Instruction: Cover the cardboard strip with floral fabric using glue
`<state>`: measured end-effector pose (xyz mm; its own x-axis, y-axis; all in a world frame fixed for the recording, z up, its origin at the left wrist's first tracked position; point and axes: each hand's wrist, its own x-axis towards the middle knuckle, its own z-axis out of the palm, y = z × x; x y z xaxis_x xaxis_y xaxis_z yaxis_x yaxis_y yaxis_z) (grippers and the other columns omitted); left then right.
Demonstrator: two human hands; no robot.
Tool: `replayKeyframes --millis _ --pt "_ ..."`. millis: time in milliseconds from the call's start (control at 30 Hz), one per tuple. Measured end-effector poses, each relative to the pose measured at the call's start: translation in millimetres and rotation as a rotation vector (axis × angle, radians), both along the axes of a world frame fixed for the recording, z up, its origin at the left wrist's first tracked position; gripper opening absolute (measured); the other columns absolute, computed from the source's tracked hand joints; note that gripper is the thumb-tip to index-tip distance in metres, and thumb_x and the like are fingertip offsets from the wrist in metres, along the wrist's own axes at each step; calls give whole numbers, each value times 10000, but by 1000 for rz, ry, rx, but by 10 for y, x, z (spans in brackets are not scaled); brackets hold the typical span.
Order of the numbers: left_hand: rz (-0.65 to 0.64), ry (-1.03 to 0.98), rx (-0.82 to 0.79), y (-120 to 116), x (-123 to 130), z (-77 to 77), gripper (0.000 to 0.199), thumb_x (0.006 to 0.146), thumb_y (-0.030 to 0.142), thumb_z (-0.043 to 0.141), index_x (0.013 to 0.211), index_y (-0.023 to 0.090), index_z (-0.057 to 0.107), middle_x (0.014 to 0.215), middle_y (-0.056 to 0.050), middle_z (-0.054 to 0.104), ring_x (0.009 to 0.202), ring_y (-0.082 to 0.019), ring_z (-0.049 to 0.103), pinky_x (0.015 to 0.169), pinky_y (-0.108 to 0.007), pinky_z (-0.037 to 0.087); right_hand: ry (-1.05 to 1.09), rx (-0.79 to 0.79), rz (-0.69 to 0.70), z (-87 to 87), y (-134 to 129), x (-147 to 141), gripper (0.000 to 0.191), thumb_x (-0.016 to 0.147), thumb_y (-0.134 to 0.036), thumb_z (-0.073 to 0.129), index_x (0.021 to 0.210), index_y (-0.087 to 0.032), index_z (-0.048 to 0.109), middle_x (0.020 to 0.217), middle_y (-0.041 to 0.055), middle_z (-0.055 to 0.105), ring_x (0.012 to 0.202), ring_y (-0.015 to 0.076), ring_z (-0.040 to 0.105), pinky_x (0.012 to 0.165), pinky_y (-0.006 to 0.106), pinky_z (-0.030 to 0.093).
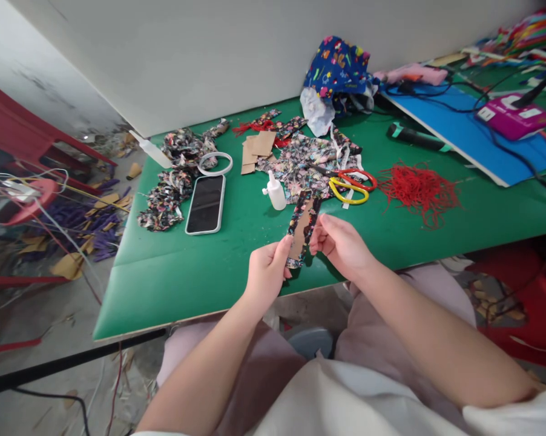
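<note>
My left hand (268, 269) grips the lower left end of a fabric-edged cardboard strip (302, 233), thumb on top. Dark floral cloth is folded over its edges, and bare brown card shows down the middle. Close against the strip's right edge is my right hand (341, 242), its fingers curled together; whether they pinch the cloth edge is hidden. Just beyond the strip stands a small white glue bottle (276, 192) with a pointed nozzle. Scissors (351, 184) with one red and one yellow handle lie on floral cloth pieces (300, 157) behind my hands.
On the green table (164, 284) lie a phone (206, 204), a white ring (215, 163), bunched floral cloth (161, 200), cardboard pieces (257, 148) and a pile of red strings (418, 189). At the right are a blue board (482, 130) with cables and a purple box (516, 115).
</note>
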<state>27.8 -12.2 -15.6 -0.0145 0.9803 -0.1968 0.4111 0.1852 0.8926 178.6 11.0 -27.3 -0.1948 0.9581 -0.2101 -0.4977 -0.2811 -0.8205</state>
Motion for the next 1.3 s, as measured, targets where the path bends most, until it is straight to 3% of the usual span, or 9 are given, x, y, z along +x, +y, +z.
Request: replayKeyframes --millis 267,467,667,767,900,1000,1133,1300 --pt "-49 -64 -70 13 -15 4 523 793 602 400 536 158 505 391 31 493 347 -77 463 357 -173 347 -86 -1 29 9 -15 -11 224 710 -356 654 634 -157 584 515 -47 556 441 44 494 463 174 422" --pt "7 -115 -13 20 -25 20 517 798 576 425 510 154 503 383 25 500 337 -66 459 344 -161 345 33 -49 48 15 -14 5 170 709 -324 658 786 -184 599 581 -54 591 453 50 512 451 175 442" --pt "77 -127 93 6 -73 67 502 819 528 434 487 159 507 370 19 500 339 -70 464 353 -169 351 156 -23 35 -1 -28 17 464 610 -155 721 1033 -300 597 822 -62 597 696 41 553 684 174 498" --pt "91 -113 131 -1 -89 98 518 827 523 422 462 162 495 372 13 507 343 -69 462 362 -174 356 129 8 21 -12 -28 1 473 569 -112 734 987 -305 624 847 -60 593 702 36 545 701 162 501" --pt "105 -113 139 -3 -94 98 529 822 538 416 454 164 487 371 11 504 340 -71 457 359 -179 352 65 -25 -9 -31 -19 -19 312 551 -165 759 833 -250 654 745 -49 625 729 65 591 746 216 527" --pt "85 -119 127 -4 -91 78 525 820 546 413 469 165 498 372 12 506 341 -74 457 357 -180 347 48 -57 -22 -42 -13 -17 271 539 -192 772 778 -221 646 730 -36 662 695 73 612 693 218 540" --pt "30 -95 135 -14 -81 68 526 830 537 396 469 165 489 388 12 499 355 -72 458 370 -179 347 11 -48 -12 -41 -21 -10 220 607 -292 741 778 -200 637 675 -30 663 481 40 542 466 162 485" --pt "-120 -46 107 -27 -79 45 506 814 548 413 495 165 497 426 5 503 390 -87 466 393 -196 348 -156 58 14 -8 -62 -14 258 674 -416 671 646 -175 583 480 -58 537 398 56 466 376 179 409"
